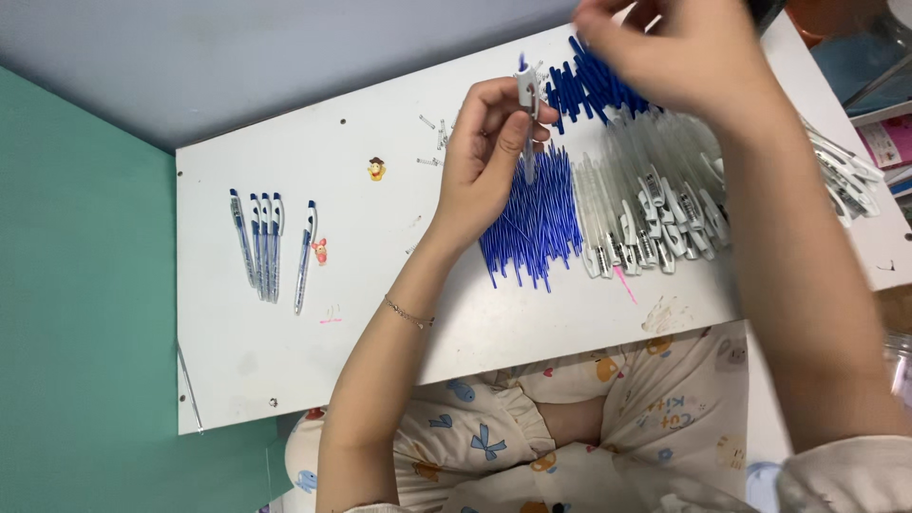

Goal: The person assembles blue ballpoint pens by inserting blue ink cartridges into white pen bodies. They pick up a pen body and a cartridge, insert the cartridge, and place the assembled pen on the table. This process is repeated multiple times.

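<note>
My left hand (486, 157) holds a white pen barrel (525, 95) upright above the white table (361, 304), fingers pinched around it. A thin bracelet sits on that wrist. My right hand (670, 52) reaches over the far end of the table, above a pile of dark blue pen parts (584, 85); whether it grips anything is not visible. Under my left hand lies a heap of thin blue ink refills (532, 233). Beside it, a row of white pen barrels (655, 204) stretches to the right.
Several finished blue-and-white pens (266, 242) lie in a row at the left of the table. Small metal springs (432, 142) are scattered near the far edge. A small cartoon sticker (377, 168) is stuck on the table. A teal wall is at left.
</note>
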